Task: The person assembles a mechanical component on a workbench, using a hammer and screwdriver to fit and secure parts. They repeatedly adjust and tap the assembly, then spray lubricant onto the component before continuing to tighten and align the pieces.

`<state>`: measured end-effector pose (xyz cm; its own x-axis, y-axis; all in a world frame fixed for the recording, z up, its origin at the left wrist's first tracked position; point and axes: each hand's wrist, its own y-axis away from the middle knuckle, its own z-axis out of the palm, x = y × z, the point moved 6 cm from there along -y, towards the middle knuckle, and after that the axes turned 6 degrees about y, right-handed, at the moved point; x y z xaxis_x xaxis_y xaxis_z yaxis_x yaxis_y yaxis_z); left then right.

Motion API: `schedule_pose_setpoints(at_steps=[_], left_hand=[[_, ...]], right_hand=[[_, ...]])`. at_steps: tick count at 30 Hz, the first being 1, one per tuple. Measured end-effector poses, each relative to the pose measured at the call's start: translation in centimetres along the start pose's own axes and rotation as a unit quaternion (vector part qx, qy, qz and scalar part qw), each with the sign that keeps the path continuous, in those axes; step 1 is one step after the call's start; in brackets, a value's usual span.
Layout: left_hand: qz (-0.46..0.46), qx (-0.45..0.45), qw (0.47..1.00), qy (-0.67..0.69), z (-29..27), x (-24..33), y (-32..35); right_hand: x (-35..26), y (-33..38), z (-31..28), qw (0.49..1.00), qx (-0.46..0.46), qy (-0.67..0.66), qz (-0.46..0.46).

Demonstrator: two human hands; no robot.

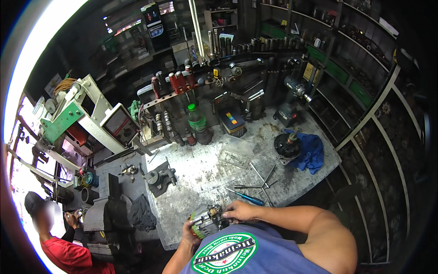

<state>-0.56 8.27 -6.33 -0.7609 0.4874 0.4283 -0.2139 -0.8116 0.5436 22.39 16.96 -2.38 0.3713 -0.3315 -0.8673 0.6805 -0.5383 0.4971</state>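
Close to my body, at the bench's front edge, I hold a metal alternator part [207, 222] with coppery pieces on its upper end. My left hand [188, 233] is wrapped round its left side. My right hand [239, 211] is at its right end, fingers pinched together; whatever they grip is too small to make out. Just beyond my right hand, a blue screwdriver [247, 197] lies on the bench. Behind that is a three-armed socket wrench [264, 184]. A clear plastic tray [235, 156] with small parts sits farther back.
The worn metal bench [191, 182] also bears a dark housing with an upright shaft [287, 147] on a blue cloth [312, 153], a greasy metal part [159, 178], a green bottle [196, 119] and a battery-like box [232, 122]. A person in red [64, 249] works at the left.
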Motion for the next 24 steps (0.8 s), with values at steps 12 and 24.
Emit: schedule_pose_setpoints(at_steps=[12,24], left_hand=[[-0.041,0.015,0.999,0.029,-3.2,-0.7,-1.3],[0.062,-0.071,0.995,0.026,-2.4,0.1,2.1]], right_hand=[[-12.3,2.0,-9.7,0.864,0.2,0.401,-0.229],[-43.0,0.8,-30.6,0.524,0.656,0.398,-0.37]])
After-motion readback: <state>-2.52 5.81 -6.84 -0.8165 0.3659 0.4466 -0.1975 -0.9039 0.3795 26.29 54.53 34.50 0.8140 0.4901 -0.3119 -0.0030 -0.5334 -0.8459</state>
